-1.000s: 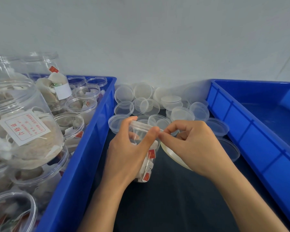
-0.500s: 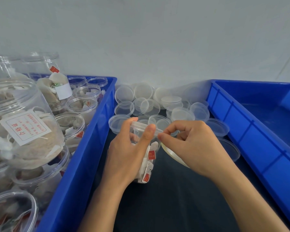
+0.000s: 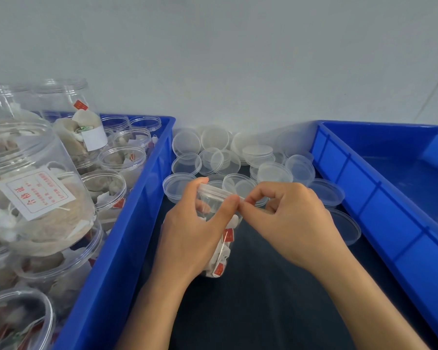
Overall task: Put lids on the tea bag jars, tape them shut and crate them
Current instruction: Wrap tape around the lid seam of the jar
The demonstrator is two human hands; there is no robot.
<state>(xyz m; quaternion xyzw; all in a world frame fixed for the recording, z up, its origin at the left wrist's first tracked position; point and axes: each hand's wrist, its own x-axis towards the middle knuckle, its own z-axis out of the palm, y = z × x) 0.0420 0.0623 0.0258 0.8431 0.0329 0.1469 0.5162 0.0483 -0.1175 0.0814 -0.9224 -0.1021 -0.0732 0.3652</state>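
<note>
The left hand [image 3: 190, 238] grips the jar [image 3: 219, 231], which stands on the dark counter [image 3: 263, 299] between the two crates. The left fingers wrap the far side of the jar; the thumb lies across the near wall, just under the lid [image 3: 216, 190]. The lid sits on the jar mouth.

The right hand [image 3: 292, 221] is at the near right edge of the lid. Its thumb and forefinger are pinched together on a thin clear strip, probably tape; it is too faint to confirm. The remaining right fingers are curled.

Compared with the frame 0.5 s ago, both hands hold nearly the same position. The left thumb tip and the right pinch now touch, where a small gap showed before. The jar has not shifted.

Loose lids [image 3: 238, 157] lie in a heap on the counter behind the jar. The left crate [image 3: 127, 236] holds open jars of tea bags [image 3: 106, 188]. The right crate [image 3: 379, 205] shows a bare blue floor.
</note>
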